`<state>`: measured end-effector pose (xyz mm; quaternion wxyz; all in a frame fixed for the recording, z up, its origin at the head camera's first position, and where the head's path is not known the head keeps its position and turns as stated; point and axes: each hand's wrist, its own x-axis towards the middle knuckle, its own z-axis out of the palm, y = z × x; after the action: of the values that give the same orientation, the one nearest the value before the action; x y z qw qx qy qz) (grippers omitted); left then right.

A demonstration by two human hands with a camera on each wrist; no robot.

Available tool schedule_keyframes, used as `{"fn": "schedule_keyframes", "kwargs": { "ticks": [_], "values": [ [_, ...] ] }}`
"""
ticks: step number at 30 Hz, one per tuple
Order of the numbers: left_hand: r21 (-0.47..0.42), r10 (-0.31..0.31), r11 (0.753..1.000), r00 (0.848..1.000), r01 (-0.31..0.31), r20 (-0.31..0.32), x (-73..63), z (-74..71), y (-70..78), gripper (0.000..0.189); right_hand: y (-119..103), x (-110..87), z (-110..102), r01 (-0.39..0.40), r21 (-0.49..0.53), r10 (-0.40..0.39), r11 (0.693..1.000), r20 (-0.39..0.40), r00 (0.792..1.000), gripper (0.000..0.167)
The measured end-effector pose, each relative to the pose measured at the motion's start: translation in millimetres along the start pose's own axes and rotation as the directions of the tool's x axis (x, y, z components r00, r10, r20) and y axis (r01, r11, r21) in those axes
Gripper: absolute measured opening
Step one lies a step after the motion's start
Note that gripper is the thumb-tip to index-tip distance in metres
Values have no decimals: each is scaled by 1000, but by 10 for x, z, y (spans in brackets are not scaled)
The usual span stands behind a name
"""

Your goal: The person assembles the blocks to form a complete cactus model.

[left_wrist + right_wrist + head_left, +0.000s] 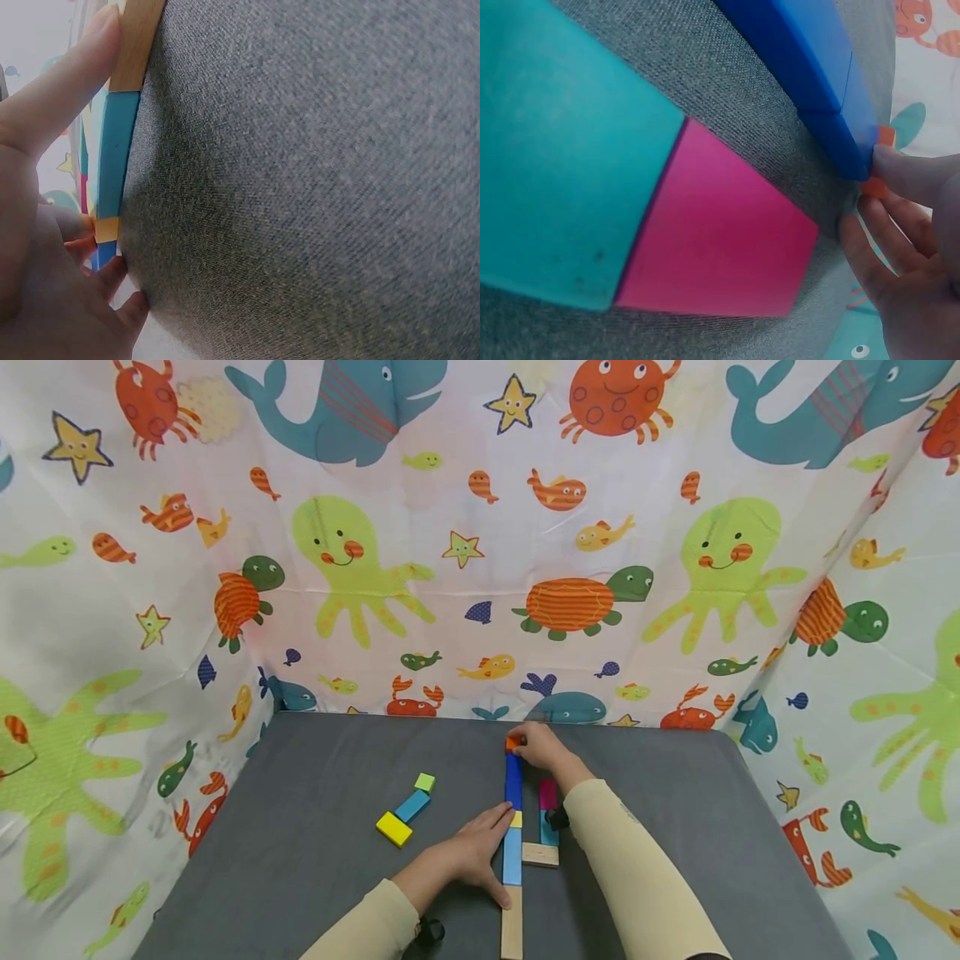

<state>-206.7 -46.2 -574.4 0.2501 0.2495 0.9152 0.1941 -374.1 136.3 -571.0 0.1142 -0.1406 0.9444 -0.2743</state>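
A straight row of blocks runs away across the table in the head view: a plain wooden block (512,931), a light blue block (512,858), a thin yellow block (516,819), dark blue blocks (513,781) and an orange block (511,744) at the far end. My left hand (468,850) lies along the row's left side, fingers spread, thumb on the wooden block and fingertips by the yellow and dark blue ones. At the far end my right hand (543,748) pinches the orange block (886,136) against the last dark blue block (859,124), partly hiding it.
Right of the row stand a magenta block (548,792), a teal block (548,832) and a wooden block (540,855) set crosswise. To the left lie a green block (424,782), a blue block (412,806) and a yellow block (393,829). A patterned curtain (450,593) hangs behind the grey table (315,793).
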Motion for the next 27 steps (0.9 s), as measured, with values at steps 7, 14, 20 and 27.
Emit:
{"fn": "schedule_keyframes", "kwargs": {
  "ticks": [7, 14, 20, 27],
  "values": [
    [15, -2, 1000, 1000, 2, -4, 4, -3, -5, 138, 21, -2, 3, 7, -2, -7, 1000, 23, 1000, 33],
    [-1, -1, 1000, 1000, 1, 0, -2, -7, -9, 138, 23, -5, 12, 12, 7, -12, 1000, 7, 1000, 30],
    [-7, -3, 1000, 1000, 3, -1, -6, -13, -6, 139, 28, -14, 8, 14, 23, -14, 1000, 1, 1000, 29],
    [-1, -9, 1000, 1000, 9, -3, -17, -16, 9, 138, 28, -27, -7, 19, 38, -19, 999, -4, 1000, 31]
  ]
}}
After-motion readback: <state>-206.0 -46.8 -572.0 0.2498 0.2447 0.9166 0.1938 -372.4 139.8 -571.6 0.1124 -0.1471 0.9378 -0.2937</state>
